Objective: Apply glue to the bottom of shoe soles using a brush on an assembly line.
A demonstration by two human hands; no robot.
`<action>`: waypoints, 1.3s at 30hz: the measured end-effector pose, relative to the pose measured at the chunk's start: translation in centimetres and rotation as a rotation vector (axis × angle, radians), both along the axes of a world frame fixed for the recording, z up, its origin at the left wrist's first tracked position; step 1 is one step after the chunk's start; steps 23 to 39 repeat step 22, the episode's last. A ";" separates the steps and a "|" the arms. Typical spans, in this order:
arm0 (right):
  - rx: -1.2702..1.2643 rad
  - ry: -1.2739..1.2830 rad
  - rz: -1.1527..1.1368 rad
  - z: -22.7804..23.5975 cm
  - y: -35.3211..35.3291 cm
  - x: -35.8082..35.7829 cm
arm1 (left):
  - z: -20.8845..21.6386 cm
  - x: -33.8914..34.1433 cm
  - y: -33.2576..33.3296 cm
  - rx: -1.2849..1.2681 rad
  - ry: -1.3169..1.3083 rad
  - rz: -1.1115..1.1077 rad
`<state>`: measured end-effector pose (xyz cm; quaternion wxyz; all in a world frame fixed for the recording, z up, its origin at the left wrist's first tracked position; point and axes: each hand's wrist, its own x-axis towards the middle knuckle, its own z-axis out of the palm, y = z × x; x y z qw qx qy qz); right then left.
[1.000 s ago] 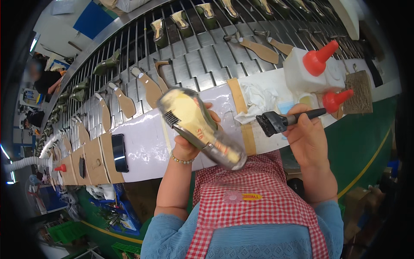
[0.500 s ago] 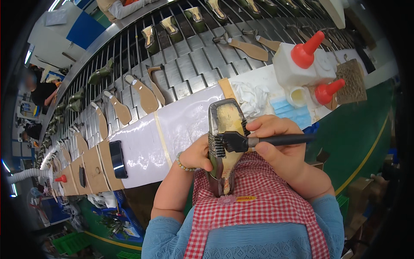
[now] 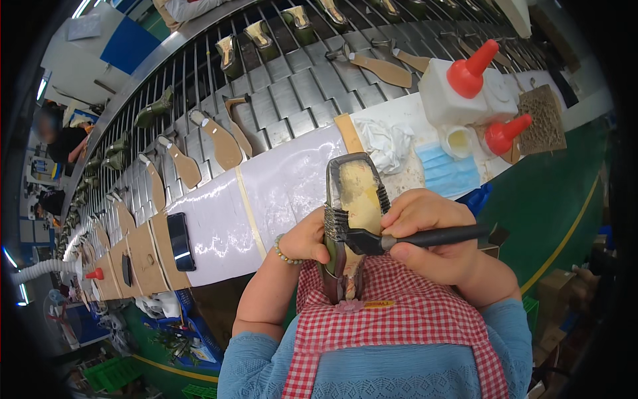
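Note:
In front of my apron, my left hand (image 3: 305,238) grips the side of an unfinished shoe (image 3: 359,195), its pale underside facing up and its squared toe pointing away from me. The fingers beneath the shoe are hidden. My right hand (image 3: 436,229) is closed around the black handle of a brush (image 3: 367,243). Its dark bristles rest at the left rim of the shoe's underside, close to my left thumb. The shoe's rim looks dark and glossy.
Two white bottles with red nozzles (image 3: 471,68), a small cup (image 3: 458,141), a blue mask (image 3: 450,169) and crumpled white cloth (image 3: 387,145) lie at the bench's right. A phone (image 3: 181,242) lies left. Beyond, a metal conveyor (image 3: 292,100) carries soles (image 3: 221,143) and shoes.
The brush in my right hand has moved nearer to me along the shoe's left rim. The shoe has shifted slightly to the right in my left hand.

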<state>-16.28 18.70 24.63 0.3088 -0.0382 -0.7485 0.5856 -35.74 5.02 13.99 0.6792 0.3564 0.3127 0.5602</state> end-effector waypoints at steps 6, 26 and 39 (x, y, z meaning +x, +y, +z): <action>-0.322 -0.066 0.089 -0.1 0.9 0.4 | 0.1 0.3 0.3 0.023 -0.013 -0.027; -0.089 0.028 0.039 -0.7 1.8 0.2 | -0.4 0.0 0.4 0.046 0.027 -0.115; -0.089 0.028 0.039 -0.7 1.8 0.2 | -0.4 0.0 0.4 0.046 0.027 -0.115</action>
